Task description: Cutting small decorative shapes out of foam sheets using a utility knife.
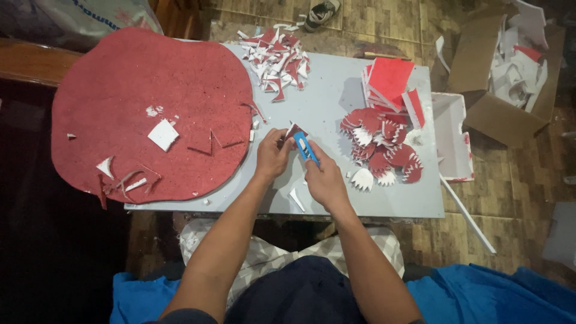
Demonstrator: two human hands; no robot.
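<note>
Dark cloth over the lap [300, 294] fills the bottom of the view, with blue fabric [480, 297] spread on either side and a grey patterned cloth [264, 252] just above it. Both bare forearms reach up from there onto the pale grey worktop [336, 96]. Fingers of the right hand [324, 179] are clenched round a blue knife [305, 147], its tip pointing up and to the left. Fingers of the left hand [273, 153] pinch a small red-and-white piece [294, 129], which sits just above the knife, near the worktop's middle. Beside the right hand lies a heap of red and white toothed cutouts [381, 150], and above that a stack of red squares [389, 81]. Scraps [277, 59] are piled at the far edge. A big red sheet [144, 108] covers the worktop's left part, with slits cut in it and a white square [162, 134] on top. White slivers [296, 199] lie near the wrists. Off to the right, a white box [451, 137] and cardboard [486, 78] rest on the floor, and a shoe [321, 13] lies beyond the worktop.
</note>
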